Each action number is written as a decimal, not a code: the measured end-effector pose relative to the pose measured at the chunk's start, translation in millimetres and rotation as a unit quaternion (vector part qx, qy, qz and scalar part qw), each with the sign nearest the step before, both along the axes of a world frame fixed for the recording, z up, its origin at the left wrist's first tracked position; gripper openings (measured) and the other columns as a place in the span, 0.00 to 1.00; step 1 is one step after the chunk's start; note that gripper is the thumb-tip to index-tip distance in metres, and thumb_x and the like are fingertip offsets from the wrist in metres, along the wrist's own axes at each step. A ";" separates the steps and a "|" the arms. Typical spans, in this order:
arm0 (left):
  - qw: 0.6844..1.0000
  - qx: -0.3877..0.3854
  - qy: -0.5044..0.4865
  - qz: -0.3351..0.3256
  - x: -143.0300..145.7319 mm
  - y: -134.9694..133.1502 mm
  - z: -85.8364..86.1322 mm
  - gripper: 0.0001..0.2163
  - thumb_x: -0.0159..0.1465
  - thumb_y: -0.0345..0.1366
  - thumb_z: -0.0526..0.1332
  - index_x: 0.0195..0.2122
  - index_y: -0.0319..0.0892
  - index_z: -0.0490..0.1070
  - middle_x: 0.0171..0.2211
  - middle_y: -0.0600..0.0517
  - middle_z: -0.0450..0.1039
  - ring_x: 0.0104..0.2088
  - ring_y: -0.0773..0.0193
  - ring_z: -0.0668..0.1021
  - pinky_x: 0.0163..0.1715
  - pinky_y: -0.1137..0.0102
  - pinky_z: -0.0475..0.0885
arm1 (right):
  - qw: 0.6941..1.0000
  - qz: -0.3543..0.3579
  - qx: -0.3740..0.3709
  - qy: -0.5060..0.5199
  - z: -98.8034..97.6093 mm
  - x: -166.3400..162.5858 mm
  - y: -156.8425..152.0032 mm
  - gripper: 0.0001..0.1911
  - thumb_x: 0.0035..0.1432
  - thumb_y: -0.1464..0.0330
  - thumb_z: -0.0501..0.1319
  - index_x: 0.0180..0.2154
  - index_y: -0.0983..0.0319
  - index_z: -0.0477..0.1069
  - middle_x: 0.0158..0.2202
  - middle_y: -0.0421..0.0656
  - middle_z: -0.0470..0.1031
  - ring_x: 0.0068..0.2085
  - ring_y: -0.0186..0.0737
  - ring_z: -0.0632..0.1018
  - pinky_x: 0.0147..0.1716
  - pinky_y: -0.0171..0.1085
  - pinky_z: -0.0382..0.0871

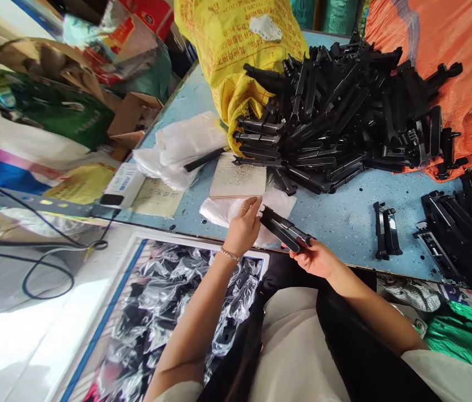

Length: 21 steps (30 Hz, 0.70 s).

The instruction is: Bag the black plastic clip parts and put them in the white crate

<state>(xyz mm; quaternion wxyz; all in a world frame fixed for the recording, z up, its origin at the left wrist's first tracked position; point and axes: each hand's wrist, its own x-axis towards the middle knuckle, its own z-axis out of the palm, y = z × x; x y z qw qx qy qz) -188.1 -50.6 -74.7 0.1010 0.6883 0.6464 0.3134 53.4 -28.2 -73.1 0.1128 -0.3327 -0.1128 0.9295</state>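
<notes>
My right hand [314,260] is closed around the lower end of a pair of long black plastic clip-like parts [283,228], which point up and to the left. At their far end is my left hand [244,226], its fingers pressed together. Whether it grips the parts' tip or a bag is hidden. Beneath both hands lie thin clear plastic bags [221,211], with a speckled square board [238,177] resting on their upper part. Two similar black parts [385,230] lie side by side to the right of my right hand.
A large heap of black parts [336,117] spills from a yellow sack [244,50] on the blue table [328,218]. Another pile [466,229] is at right, near an orange sack [462,39]. Below the table edge, a white-rimmed bin [135,241] holds bagged black parts.
</notes>
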 end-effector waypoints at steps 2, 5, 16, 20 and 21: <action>0.998 0.027 0.011 -0.059 16.9 -12.9 10.5 0.26 0.69 0.25 0.49 0.68 0.39 0.60 0.60 0.38 0.67 0.60 0.55 0.74 0.58 0.62 0.74 | 0.998 0.001 0.053 -0.031 -4.1 -12.7 3.3 0.25 0.46 0.57 0.69 0.42 0.65 0.69 0.29 0.41 0.77 0.22 0.17 0.64 0.20 0.20 0.55; 0.982 0.069 -0.006 -0.178 47.4 -35.7 24.7 0.32 0.69 0.22 0.48 0.74 0.45 0.46 0.61 0.39 0.66 0.63 0.58 0.72 0.61 0.63 0.72 | 0.977 -0.024 0.181 -0.111 -6.5 -23.5 6.2 0.24 0.47 0.52 0.67 0.35 0.64 0.68 0.23 0.36 0.70 0.22 0.19 0.63 0.20 0.22 0.58; 0.994 0.059 0.022 -0.092 44.1 -70.0 51.8 0.24 0.69 0.32 0.60 0.67 0.45 0.60 0.52 0.43 0.75 0.53 0.56 0.79 0.55 0.64 0.76 | 0.700 0.139 0.669 -0.207 19.8 -15.3 -7.4 0.22 0.66 0.59 0.50 0.56 0.58 0.71 0.52 0.45 0.75 0.54 0.34 0.76 0.58 0.36 0.74; 0.998 0.059 0.001 -0.019 25.6 -78.5 73.1 0.18 0.69 0.33 0.59 0.60 0.46 0.66 0.51 0.45 0.76 0.52 0.57 0.80 0.54 0.65 0.76 | 0.522 0.175 0.774 -0.313 -14.7 -23.1 -2.2 0.28 0.65 0.62 0.51 0.65 0.53 0.61 0.70 0.45 0.58 0.73 0.47 0.59 0.73 0.56 0.58; 0.999 0.047 0.007 -0.005 17.8 -87.1 78.1 0.18 0.70 0.34 0.59 0.60 0.46 0.66 0.51 0.45 0.76 0.51 0.57 0.80 0.53 0.65 0.77 | 0.486 0.192 0.790 -0.320 -22.6 -23.1 -1.4 0.29 0.65 0.61 0.52 0.67 0.50 0.58 0.71 0.44 0.56 0.74 0.49 0.57 0.73 0.59 0.56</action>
